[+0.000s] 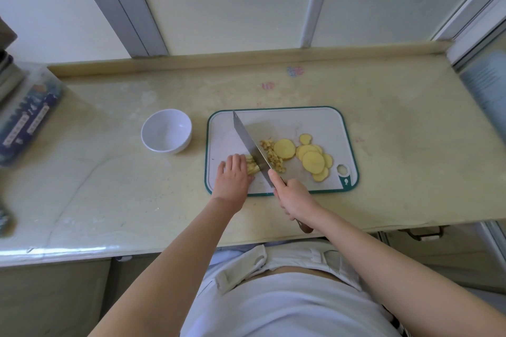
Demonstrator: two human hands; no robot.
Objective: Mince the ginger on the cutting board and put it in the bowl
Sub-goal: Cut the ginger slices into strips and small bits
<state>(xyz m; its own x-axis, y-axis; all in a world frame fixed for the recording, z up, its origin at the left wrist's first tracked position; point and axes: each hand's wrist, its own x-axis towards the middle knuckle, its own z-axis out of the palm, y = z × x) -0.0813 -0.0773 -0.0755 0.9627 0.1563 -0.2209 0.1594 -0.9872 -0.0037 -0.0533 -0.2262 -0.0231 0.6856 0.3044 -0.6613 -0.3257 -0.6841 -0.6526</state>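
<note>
Evidently early on, our left grip (232, 175) pins ginger strips (252, 166) on the cutting board (301, 117), our right grip (294, 200) holds the knife (250, 142), a small minced pile (272, 155) lies mid-board, slices (312, 160) wait, and the bowl (166, 130) left of the board is empty.

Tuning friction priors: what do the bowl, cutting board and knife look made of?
The bowl: white, smooth, glossy highlight inside; ceramic or melamine, cannot tell.
The cutting board: likely plastic, matte white with moulded teal rim and hanging hole.
The knife: steel-looking blade, brushed grey sheen; handle end below the right hand looks reddish-brown, wood perhaps.
</note>
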